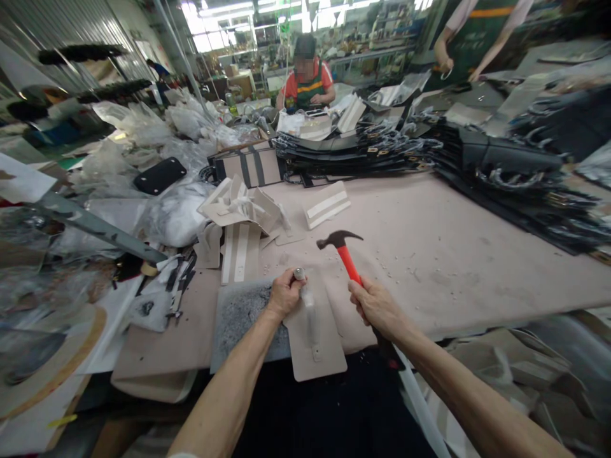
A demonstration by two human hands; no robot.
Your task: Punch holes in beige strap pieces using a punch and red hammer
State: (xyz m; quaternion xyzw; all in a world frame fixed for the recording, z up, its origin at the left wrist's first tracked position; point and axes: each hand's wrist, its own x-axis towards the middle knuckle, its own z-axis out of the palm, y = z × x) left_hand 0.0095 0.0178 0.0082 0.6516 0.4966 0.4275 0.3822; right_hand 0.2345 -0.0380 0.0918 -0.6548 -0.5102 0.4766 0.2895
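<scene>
My left hand (285, 294) is closed around a small metal punch (299, 274), held upright on a beige leather piece (315, 337). That piece lies partly over a grey scarred cutting slab (238, 318) at the table's near edge. My right hand (377, 306) grips the orange handle of a hammer (344, 249). Its black head is raised just right of the punch, above the table.
Beige cut pieces (327, 204) and white-striped strips (241, 251) lie beyond the slab. Stacks of black bag parts (501, 159) fill the far right. Plastic bags (176, 213) crowd the left. A seated person (306, 79) works across the table; another stands at top right (477, 32).
</scene>
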